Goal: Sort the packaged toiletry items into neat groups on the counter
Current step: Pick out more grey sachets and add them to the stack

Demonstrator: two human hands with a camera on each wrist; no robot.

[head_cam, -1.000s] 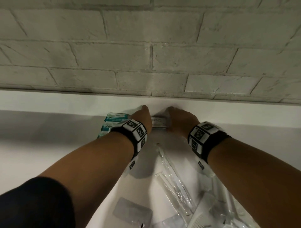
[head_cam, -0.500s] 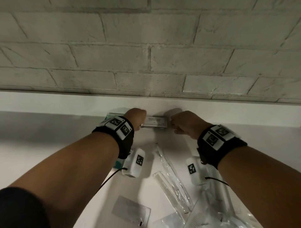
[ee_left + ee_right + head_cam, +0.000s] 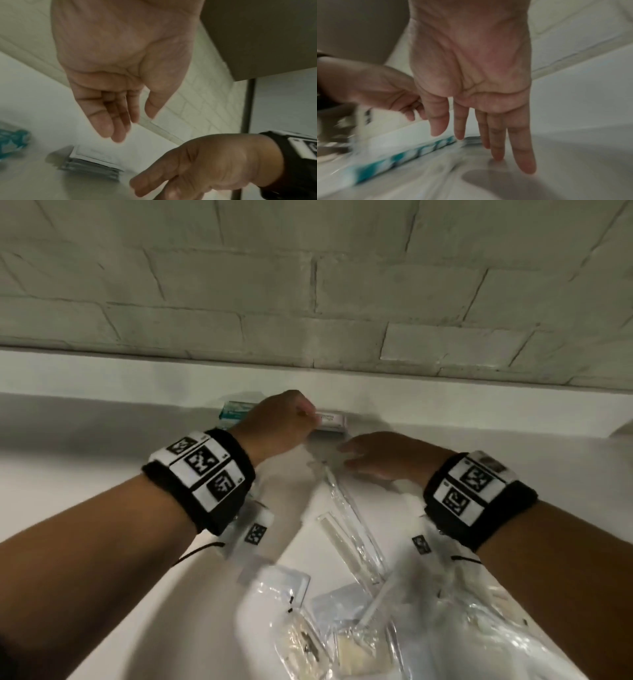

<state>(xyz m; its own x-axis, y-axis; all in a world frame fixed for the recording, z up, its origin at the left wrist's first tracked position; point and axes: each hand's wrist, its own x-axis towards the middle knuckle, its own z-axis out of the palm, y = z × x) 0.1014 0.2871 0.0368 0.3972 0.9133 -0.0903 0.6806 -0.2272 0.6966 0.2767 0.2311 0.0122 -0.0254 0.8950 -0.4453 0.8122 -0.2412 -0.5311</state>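
Observation:
A small stack of flat white boxes (image 3: 331, 422) lies at the back of the white counter (image 3: 102, 474), against the low ledge. Teal-printed boxes (image 3: 235, 413) sit just left of it. My left hand (image 3: 308, 419) hovers at the stack's left end; in the left wrist view its fingers (image 3: 118, 127) hang relaxed above the white boxes (image 3: 92, 161) and hold nothing. My right hand (image 3: 346, 453) is a little nearer to me, with straight fingers (image 3: 522, 155) pointing down at the counter and nothing in them. The teal boxes (image 3: 399, 155) lie left of it.
Long clear sleeves (image 3: 346, 529) lie in the middle of the counter. A loose heap of clear plastic packets (image 3: 359, 628) fills the near right. A brick wall (image 3: 308, 285) rises behind the ledge. In the left wrist view a dark post (image 3: 247, 105) stands at the right.
Both hands held the ends of the white box stack; now both have let go. My right hand has drawn back towards me. The head view has tilted down, showing more packets.

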